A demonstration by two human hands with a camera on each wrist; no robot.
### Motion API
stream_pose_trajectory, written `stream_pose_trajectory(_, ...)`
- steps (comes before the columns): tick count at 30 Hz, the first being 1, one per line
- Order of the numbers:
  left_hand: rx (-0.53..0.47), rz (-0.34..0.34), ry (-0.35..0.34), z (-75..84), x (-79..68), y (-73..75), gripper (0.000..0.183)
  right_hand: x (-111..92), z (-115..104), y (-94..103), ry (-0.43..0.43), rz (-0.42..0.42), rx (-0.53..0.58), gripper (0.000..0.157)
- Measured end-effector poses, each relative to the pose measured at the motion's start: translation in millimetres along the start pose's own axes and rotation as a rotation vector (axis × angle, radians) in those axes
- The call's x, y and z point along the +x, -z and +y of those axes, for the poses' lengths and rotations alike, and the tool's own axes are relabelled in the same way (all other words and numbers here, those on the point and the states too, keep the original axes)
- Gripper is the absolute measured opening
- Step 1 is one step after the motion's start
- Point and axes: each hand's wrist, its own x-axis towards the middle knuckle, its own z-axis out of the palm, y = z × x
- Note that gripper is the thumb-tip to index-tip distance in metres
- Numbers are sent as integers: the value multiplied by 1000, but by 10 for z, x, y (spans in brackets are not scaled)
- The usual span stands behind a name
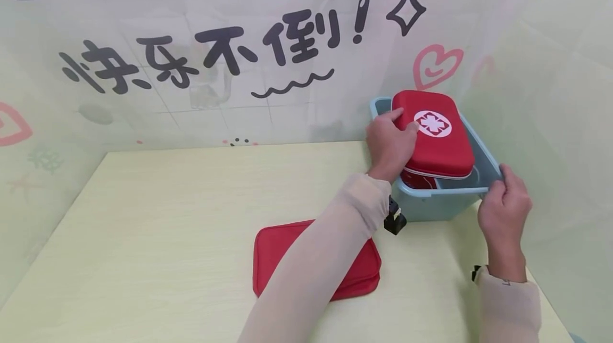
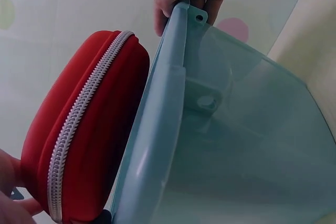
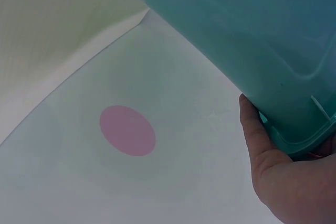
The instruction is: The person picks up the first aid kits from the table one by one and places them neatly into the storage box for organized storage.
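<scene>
Nearest the viewer, two pale sleeves reach across the light wooden desk, each with a small black device at the wrist. A flat red pouch lies on the desk, partly covered by the left sleeve. Beyond it, the right hand grasps the near right corner of a light blue bin, its fingers hooked about the rim. The bin stands at the right side of the desk, close to the wall. The left hand grasps the left side of a red zip case, which bears a white emblem and sits tilted over the bin's opening; contact with the rim cannot be confirmed. Under the case, a dark red item shows inside the bin, mostly hidden. Behind, the pale wall carries dark lettering and a pink heart.
</scene>
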Motion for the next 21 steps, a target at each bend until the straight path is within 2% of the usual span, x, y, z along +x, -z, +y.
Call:
stream_pose_trajectory(16,133,-31,-13,-8,-65,-157,57,12,16,5,15,0,15,48)
stream_pose_trajectory(21,135,-25,-12,-20,-61,-193,55,15,14,6,22,-1,14,48)
